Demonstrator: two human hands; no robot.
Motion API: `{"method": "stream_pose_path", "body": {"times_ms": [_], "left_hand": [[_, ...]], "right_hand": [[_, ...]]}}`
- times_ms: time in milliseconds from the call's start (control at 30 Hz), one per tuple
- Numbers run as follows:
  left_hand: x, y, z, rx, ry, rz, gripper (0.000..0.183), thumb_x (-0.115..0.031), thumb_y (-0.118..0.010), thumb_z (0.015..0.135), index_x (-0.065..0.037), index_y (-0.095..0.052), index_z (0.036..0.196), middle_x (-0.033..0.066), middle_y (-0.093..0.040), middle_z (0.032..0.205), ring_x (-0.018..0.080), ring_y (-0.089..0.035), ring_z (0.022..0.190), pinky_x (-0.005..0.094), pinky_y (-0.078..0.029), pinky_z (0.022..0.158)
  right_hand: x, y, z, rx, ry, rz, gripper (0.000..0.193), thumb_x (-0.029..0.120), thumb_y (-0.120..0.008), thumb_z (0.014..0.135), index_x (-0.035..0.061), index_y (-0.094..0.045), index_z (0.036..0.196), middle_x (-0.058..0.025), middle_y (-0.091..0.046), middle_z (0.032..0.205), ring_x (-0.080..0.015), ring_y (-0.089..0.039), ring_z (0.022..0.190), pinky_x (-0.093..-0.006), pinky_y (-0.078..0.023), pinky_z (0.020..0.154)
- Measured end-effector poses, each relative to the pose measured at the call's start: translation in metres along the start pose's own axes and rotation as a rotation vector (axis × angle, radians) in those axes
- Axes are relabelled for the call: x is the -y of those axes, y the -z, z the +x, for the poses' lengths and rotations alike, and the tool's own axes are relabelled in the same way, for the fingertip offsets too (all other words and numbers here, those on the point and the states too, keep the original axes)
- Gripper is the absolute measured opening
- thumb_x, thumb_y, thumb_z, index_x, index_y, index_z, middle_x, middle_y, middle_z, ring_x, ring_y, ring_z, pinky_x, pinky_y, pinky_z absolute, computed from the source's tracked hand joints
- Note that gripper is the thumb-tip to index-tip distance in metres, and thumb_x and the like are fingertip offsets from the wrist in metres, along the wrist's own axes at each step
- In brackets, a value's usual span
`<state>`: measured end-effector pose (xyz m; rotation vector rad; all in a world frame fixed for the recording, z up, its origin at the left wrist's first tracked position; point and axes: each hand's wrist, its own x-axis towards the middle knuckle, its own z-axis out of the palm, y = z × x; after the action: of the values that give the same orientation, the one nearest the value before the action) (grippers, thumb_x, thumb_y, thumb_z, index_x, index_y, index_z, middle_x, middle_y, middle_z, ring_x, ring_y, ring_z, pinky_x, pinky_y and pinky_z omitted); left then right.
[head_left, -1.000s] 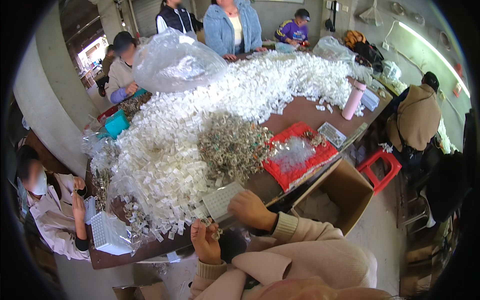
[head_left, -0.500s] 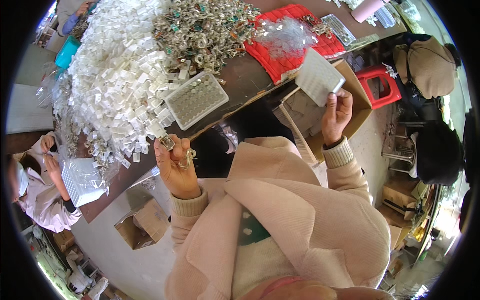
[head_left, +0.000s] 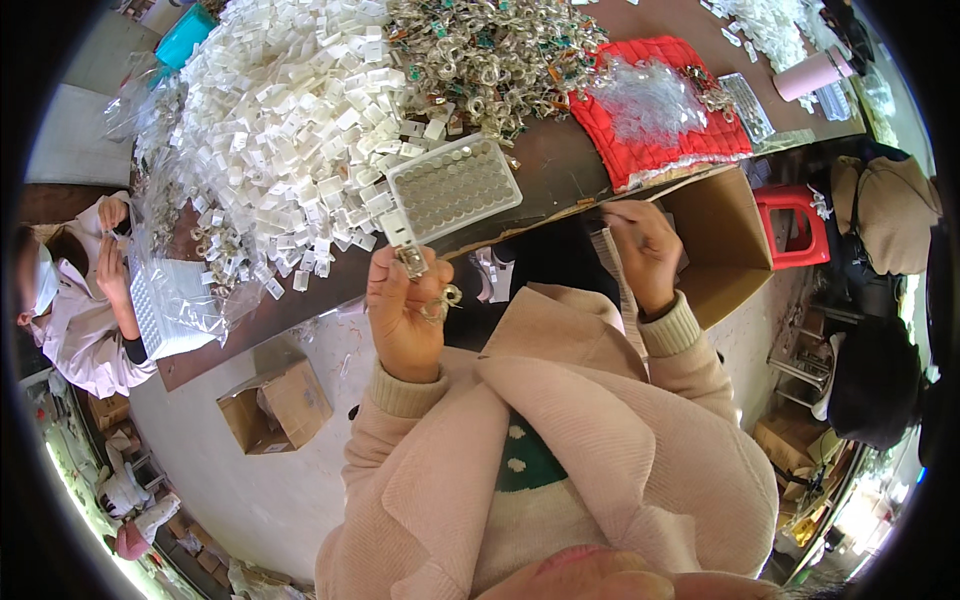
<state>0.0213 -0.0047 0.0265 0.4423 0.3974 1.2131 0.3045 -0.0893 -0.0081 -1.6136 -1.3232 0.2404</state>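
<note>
White panel gone from right hand (head_left: 643, 255), two o'clock, near carton (head_left: 735, 240); finger grip cannot be told. Access to tray (head_left: 470, 219) at twelve seemingly freed. Metallic fitting (head_left: 411, 261) pinched in left hand (head_left: 408, 320), nine o'clock.

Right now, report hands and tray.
Left hand gripping small parts. Right hand blurred, seemingly empty, near box. Tray on table, white pieces crowding its left.

The right hand (head_left: 645, 252) is blurred and hides part of the cardboard box (head_left: 730, 240); the upper edge cuts off the white pile (head_left: 290, 130) (and the glinting heap (head_left: 490, 65))
</note>
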Motion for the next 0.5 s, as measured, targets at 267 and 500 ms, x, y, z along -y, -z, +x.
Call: {"method": "stream_pose_path", "body": {"times_ms": [267, 500], "left_hand": [[0.008, 0.004, 0.002, -0.010, 0.027, -0.005, 0.017, -0.016, -0.060, 0.096, -0.005, -0.058, 0.109, 0.0124, -0.067, 0.096, 0.0141, -0.057, 0.072, 0.0356, -0.049, 0.078], [0.008, -0.001, 0.005, -0.033, 0.063, -0.003, 0.016, -0.018, -0.059, 0.098, -0.005, -0.057, 0.107, 0.0108, -0.064, 0.091, 0.0137, -0.054, 0.070, 0.0334, -0.047, 0.077]], "right_hand": [[0.053, -0.068, 0.058, 0.228, 0.192, 0.068, 0.017, 0.001, -0.070, 0.084, 0.0054, -0.072, 0.100, -0.0099, -0.065, 0.087, -0.0235, -0.064, 0.073, -0.0306, -0.052, 0.064], [0.048, -0.071, 0.062, 0.296, 0.287, -0.118, 0.018, 0.003, -0.067, 0.081, 0.0057, -0.069, 0.099, -0.0092, -0.064, 0.087, -0.0277, -0.065, 0.079, -0.0356, -0.053, 0.067]]}}
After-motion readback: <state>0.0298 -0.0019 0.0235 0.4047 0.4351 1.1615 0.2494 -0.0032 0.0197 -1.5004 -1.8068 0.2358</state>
